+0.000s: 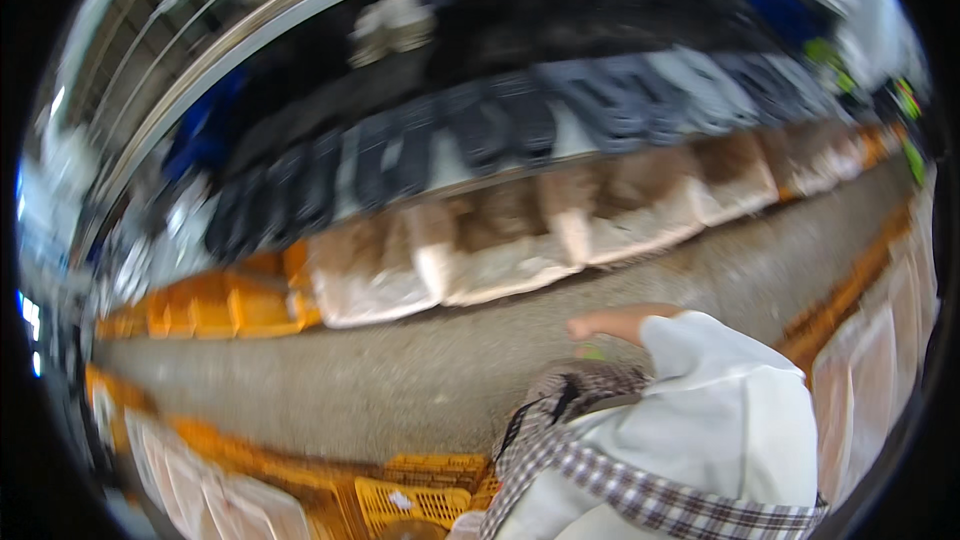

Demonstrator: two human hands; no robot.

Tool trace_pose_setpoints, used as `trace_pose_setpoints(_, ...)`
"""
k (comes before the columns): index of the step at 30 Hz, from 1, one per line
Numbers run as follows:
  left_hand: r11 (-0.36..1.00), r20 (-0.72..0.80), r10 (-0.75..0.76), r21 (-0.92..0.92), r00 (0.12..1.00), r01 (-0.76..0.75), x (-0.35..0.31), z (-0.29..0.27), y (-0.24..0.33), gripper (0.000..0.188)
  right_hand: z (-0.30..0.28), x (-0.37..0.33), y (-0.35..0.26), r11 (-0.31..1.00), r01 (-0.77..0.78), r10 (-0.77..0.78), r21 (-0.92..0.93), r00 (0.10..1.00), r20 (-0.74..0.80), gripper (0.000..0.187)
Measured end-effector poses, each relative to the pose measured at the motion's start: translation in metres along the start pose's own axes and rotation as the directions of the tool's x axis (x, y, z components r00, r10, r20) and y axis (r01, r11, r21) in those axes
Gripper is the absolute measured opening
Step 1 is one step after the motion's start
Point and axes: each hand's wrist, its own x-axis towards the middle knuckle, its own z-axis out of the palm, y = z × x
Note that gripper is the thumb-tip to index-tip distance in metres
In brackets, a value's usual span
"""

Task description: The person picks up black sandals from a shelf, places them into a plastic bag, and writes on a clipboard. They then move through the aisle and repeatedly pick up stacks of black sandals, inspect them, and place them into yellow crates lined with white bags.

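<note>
My right forearm reaches out of a white short sleeve, and my right hand (580,327) hangs over the grey floor, in front of a row of lined bins. The hand is smeared by motion, so its fingers do not show clearly. Just below it is a small green patch (592,352); whether the hand touches it cannot be told. A brown-and-white checked apron (640,485) covers part of my white shirt. My left hand does not show.
Dark shoes or slippers (480,125) stand in a row on a long shelf. Under it run bins with pale liners (510,275) and orange crates (225,305). A yellow perforated basket (410,505) is at the bottom. More pale-lined bins (865,390) line the right side.
</note>
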Motion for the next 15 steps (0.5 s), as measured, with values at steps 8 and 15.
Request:
trace_pose_setpoints(8,0.865,0.083,0.387,-0.376,0.918,-0.331,-0.06,0.006,0.212,0.055,-0.026,-0.093,0.098,0.987,-0.107,0.131,0.123,0.97,-0.207,0.025)
trace_pose_setpoints(15,0.804,0.211,0.436,-0.529,0.875,-0.273,-0.097,0.004,0.264,0.051,0.009,-0.169,0.171,0.964,-0.187,0.222,0.19,0.958,-0.184,0.026)
